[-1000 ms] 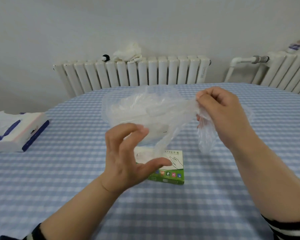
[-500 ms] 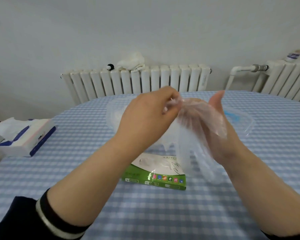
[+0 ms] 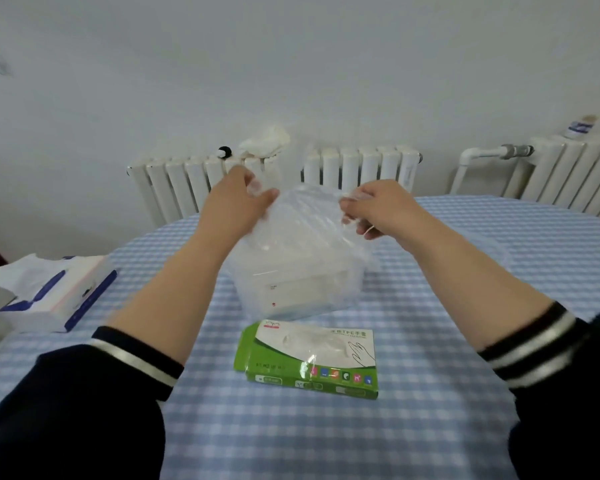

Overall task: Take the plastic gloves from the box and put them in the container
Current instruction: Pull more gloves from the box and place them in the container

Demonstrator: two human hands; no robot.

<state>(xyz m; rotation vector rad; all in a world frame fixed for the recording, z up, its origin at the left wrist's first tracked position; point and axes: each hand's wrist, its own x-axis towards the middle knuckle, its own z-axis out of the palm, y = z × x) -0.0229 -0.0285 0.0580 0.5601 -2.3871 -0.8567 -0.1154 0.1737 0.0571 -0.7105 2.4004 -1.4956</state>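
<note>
A clear plastic container [image 3: 291, 292] stands on the checked table, holding a heap of thin plastic gloves. A transparent plastic glove [image 3: 305, 216] is stretched flat above the container's opening. My left hand [image 3: 239, 202] holds its left edge and my right hand [image 3: 371, 209] pinches its right edge. The green and white glove box [image 3: 312, 358] lies flat on the table nearer to me, in front of the container, with a glove poking from its opening.
A tissue box [image 3: 56, 296] sits at the table's left edge. The container's clear lid [image 3: 492, 251] lies to the right behind my right forearm. White radiators [image 3: 361, 168] line the wall behind the round table [image 3: 326, 438]; a white cloth [image 3: 264, 142] rests on one.
Both hands have moved forward and apart, spreading the glove out over the container. Before, they held it bunched together closer to me, above the box.
</note>
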